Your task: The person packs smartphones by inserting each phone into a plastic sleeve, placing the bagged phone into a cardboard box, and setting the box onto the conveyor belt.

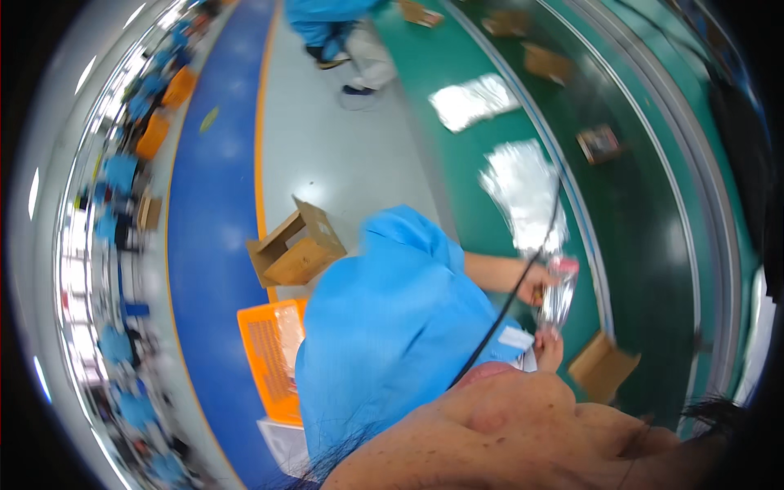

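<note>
A shiny silver foil bag with a pinkish-red end is held over the green bench, to the right of my blue smock. My left hand reaches across from its sleeve and is closed on the bag's side, the fingertips partly hidden. At the bag's lower end my right hand grips it with bent fingers. Just beyond my left hand lies a fanned pile of silver bags. Blur hides whether anything is inside the held bag.
Another silver stack lies farther along the bench. A dark small box sits on the green conveyor. An open carton stands near my right hand. Behind me are an orange crate and a cardboard box. A co-worker stands far off.
</note>
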Motion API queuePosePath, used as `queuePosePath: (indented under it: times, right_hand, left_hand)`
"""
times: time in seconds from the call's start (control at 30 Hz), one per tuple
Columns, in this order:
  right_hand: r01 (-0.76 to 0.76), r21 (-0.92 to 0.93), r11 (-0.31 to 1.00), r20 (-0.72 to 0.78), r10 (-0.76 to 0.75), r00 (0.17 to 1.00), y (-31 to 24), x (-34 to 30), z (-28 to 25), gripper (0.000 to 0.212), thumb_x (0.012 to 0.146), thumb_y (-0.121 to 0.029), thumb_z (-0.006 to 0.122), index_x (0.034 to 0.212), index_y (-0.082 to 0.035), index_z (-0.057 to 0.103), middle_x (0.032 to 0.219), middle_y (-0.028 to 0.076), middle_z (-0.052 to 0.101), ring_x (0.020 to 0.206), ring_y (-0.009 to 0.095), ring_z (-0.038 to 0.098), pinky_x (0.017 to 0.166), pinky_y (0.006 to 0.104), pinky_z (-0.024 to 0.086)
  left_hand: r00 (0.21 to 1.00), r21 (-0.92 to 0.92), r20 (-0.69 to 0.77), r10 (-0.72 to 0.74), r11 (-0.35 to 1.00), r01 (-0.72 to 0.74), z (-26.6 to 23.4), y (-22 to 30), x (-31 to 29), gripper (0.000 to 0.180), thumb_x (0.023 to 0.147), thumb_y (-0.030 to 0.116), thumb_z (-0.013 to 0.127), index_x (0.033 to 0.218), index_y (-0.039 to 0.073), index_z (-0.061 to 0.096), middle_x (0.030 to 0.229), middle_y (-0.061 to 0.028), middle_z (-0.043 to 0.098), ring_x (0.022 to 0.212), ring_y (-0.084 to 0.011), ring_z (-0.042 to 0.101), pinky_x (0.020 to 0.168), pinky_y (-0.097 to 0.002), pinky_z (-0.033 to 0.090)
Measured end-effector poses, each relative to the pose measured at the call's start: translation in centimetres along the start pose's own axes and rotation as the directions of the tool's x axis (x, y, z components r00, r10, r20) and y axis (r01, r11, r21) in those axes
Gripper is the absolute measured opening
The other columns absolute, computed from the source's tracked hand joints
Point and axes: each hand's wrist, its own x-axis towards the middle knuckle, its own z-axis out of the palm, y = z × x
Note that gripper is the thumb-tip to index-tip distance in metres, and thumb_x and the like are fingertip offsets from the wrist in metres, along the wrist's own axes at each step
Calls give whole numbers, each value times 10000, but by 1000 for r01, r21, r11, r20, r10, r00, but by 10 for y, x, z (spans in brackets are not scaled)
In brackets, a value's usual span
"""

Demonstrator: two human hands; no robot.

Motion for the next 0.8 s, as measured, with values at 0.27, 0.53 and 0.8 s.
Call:
queuePosePath:
  times: [0.27,0.53,0.8]
  right_hand:
    - [-73,-297,952,-397,-54,916,7,-20,-109,574,818,-241,697,1245,25,422,1127,147,569,766,160,600,525,245,481]
    - [-35,-855,518,-446,-699,560,-11,54,-181,585,801,-464,656,923,107,612,950,285,615,825,405,608,725,451,488]
    - [326,-760,563,-246,-713,657,30,65,-5,203,890,-187,553,815,-1,587,753,237,593,717,427,564,635,481,447]
  left_hand:
    - [905,412,-122,407,850,-327,29,44,-34,328,850,297,670,1129,199,529,1067,-14,605,1006,-192,568,861,-397,464]
    - [724,777,185,665,352,-522,96,7,5,202,875,196,631,1015,55,597,867,-21,602,735,-96,522,682,-266,437]
    - [503,716,692,518,-582,-386,69,-24,30,317,704,104,637,1017,59,645,961,-125,628,904,-306,570,789,-378,462]
